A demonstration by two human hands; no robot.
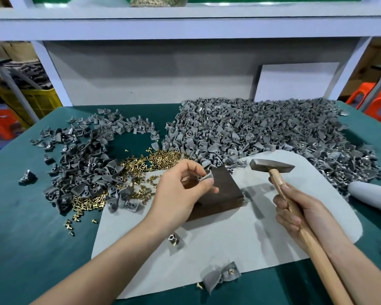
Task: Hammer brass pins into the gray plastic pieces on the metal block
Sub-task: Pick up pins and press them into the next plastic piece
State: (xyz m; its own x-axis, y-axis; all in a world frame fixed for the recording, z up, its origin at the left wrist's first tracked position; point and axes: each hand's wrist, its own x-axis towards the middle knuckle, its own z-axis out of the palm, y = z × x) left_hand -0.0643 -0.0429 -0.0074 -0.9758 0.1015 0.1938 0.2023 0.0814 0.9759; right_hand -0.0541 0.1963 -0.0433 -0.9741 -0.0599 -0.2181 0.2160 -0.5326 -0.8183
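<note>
Both forearms (119, 249) are stretching forward, the left grip (180, 194) pinching a gray piece (205, 176) and the right grip (295, 214) wrapping a hammer handle (277, 182).

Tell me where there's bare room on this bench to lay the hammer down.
The gray mat is bare right of the metal block and in front of it. The green cloth at front left is bare too. Behind and left of the block it is crowded: gray plastic piles and brass pins.
</note>
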